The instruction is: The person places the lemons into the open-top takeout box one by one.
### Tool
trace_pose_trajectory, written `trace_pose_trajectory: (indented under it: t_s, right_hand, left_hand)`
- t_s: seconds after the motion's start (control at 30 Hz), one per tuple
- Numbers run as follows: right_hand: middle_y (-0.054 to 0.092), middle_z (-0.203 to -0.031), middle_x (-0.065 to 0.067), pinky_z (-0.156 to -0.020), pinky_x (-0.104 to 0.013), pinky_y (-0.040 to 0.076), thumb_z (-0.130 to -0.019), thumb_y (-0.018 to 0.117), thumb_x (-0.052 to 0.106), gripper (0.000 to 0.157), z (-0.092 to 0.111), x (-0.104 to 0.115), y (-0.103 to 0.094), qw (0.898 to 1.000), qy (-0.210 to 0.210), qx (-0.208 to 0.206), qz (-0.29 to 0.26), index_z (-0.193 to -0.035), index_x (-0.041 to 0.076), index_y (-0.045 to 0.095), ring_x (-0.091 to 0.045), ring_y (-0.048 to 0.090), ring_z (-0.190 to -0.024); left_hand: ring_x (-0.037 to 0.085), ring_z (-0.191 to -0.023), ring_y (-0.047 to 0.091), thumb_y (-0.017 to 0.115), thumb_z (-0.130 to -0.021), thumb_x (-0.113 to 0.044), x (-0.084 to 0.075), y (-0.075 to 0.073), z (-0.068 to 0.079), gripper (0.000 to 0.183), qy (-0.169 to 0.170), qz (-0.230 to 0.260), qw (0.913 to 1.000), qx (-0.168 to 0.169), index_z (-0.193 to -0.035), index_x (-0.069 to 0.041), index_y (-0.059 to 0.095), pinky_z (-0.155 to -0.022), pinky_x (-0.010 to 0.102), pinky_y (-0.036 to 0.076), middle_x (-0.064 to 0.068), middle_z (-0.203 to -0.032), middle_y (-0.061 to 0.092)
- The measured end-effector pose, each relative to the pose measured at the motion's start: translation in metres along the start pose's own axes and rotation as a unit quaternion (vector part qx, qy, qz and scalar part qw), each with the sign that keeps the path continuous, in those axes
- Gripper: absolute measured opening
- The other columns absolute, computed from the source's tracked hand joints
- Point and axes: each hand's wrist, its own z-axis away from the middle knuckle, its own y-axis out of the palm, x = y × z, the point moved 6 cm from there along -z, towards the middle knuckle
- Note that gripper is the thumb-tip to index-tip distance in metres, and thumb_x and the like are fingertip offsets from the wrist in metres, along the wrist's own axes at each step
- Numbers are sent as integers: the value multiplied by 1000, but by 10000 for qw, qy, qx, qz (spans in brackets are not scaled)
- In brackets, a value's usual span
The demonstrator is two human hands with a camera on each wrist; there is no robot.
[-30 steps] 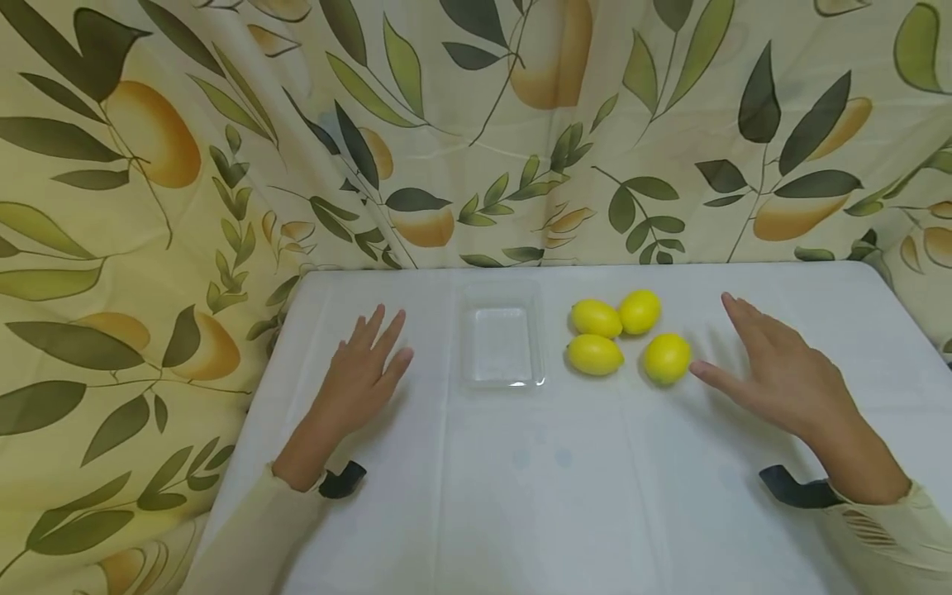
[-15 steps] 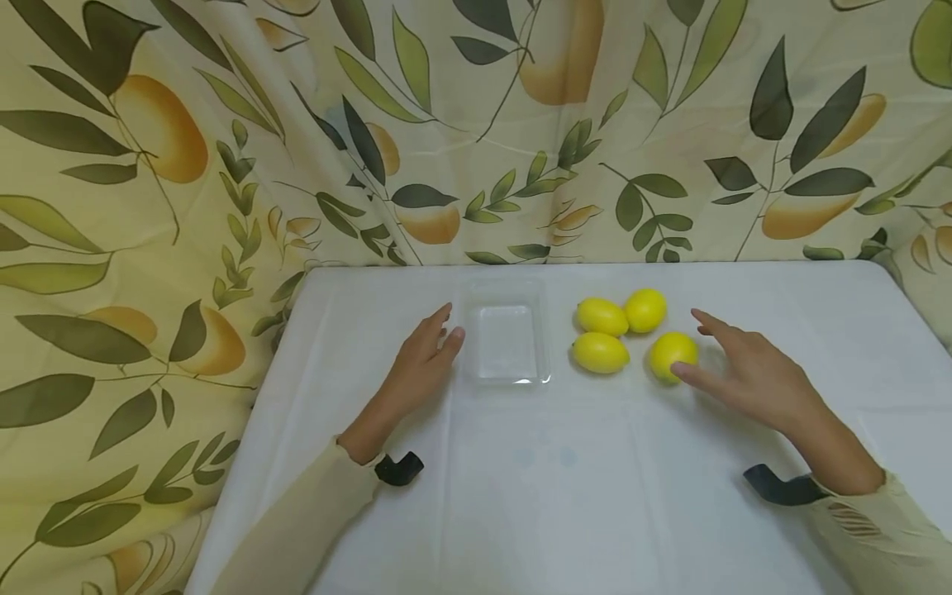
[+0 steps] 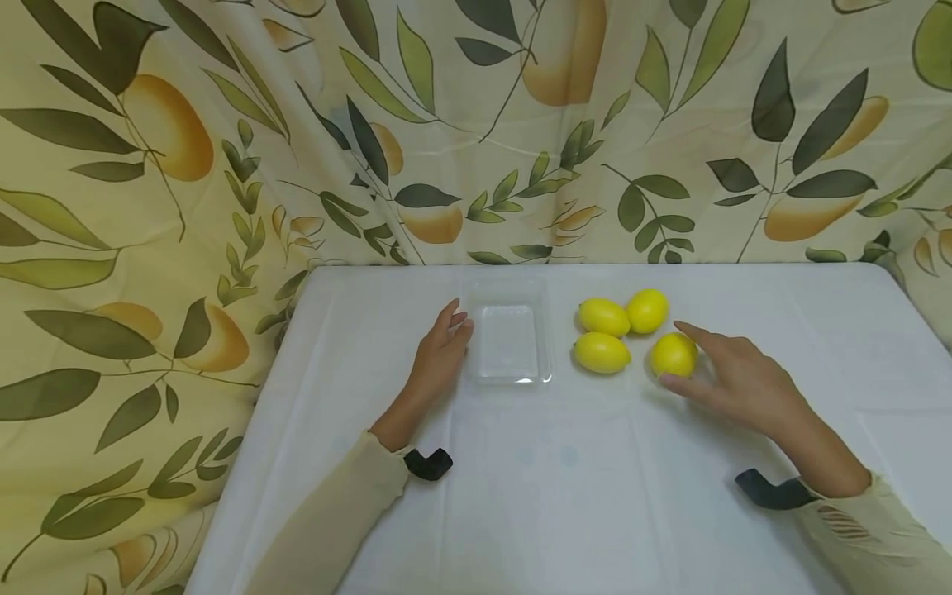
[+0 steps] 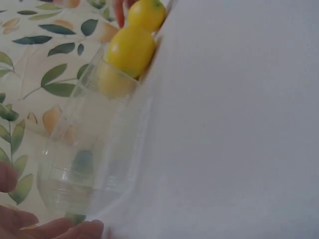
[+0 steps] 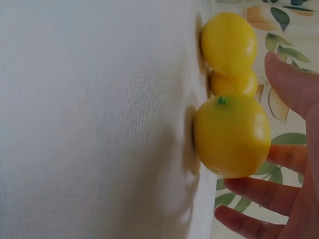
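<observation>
A clear plastic tray point(image 3: 508, 343) stands on the white-covered table. My left hand point(image 3: 437, 355) is at its left side, fingertips right at the rim with fingers loosely bent; the left wrist view shows these fingers point(image 4: 50, 228) low at the tray's near end. To the right, my right hand point(image 3: 747, 384) is spread around a single yellow lemon point(image 3: 673, 355). In the right wrist view the thumb point(image 5: 289, 82) is apart from this lemon point(image 5: 232, 137), while the other fingers extend behind and below it.
Three more lemons sit grouped between the tray and the single lemon: one at front point(image 3: 602, 353), one behind it point(image 3: 604, 316), one at back right point(image 3: 647, 311). A leaf-and-fruit patterned curtain point(image 3: 446, 165) hangs along the table's far edge point(image 3: 781, 266).
My left hand has moved right to the tray's side. The right hand has shifted left, bringing thumb and fingers around the nearest lemon. Tray and lemons have stayed in place.
</observation>
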Motion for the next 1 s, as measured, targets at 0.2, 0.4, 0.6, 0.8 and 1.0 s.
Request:
trace_pose_trajectory:
  t_s: [0.2, 0.4, 0.6, 0.8, 1.0]
  right_hand:
    - [54, -146, -27, -86, -75, 47, -85, 66, 74, 99, -3, 6, 4, 9998, -165, -62, 86, -155, 8, 43, -53, 51, -128]
    - [56, -144, -28, -86, -76, 47, -85, 66, 73, 96, -7, 9, 11, 9996, -164, -27, 244, -156, 13, 43, -54, 52, -126]
    - [62, -134, -26, -80, -71, 49, -86, 75, 58, 85, -6, 8, 12, 9992, -241, -213, 235, -151, 12, 47, -50, 57, -115]
    - [66, -128, -23, -72, -59, 51, -86, 79, 48, 74, -4, 7, 8, 9976, -422, -495, 227, -144, 10, 52, -44, 58, -105]
    - [67, -127, -20, -72, -56, 50, -82, 84, 43, 73, -3, 7, 4, 9971, -417, -642, 25, -141, 9, 56, -41, 59, -102]
  left_hand:
    - [23, -140, 49, 46, -107, -41, 11, 8, 0, 59, -172, 744, 9970, 111, -162, -28, 29, -113, 43, 46, 1, -158, 44]
    - [20, -143, 46, 47, -107, -38, 17, 9, 0, 57, -127, 966, 9952, 67, -162, -32, 30, -113, 43, 45, -4, -158, 44]
    - [18, -144, 43, 49, -107, -34, 22, 10, -4, 57, -90, 1198, 9925, 222, -161, -37, 30, -113, 45, 44, -4, -159, 43]
    - [17, -148, 40, 50, -106, -32, 24, 14, -5, 59, -170, 1298, 9908, 351, -160, -41, 29, -119, 43, 39, -3, -161, 42]
    - [17, -149, 38, 49, -107, -34, 26, 16, -7, 59, -214, 1189, 9918, 425, -160, -42, 28, -120, 42, 38, -3, -161, 41]
